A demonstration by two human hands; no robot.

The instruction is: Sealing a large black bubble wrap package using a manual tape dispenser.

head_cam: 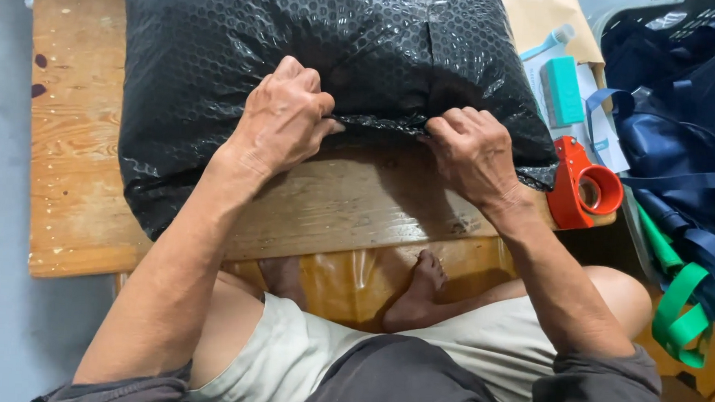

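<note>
i've got my left hand (284, 116) and right hand (470, 150) each pinched shut on the near edge of the puffy black bubble-wrap mailer bag (316, 52), which lies ahead of both on the worn wooden table (76, 129), that edge running left to right.

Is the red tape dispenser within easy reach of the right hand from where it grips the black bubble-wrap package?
Probably yes: the red tape dispenser sits just beside the right hand on the wooden table, nothing between them.
</note>
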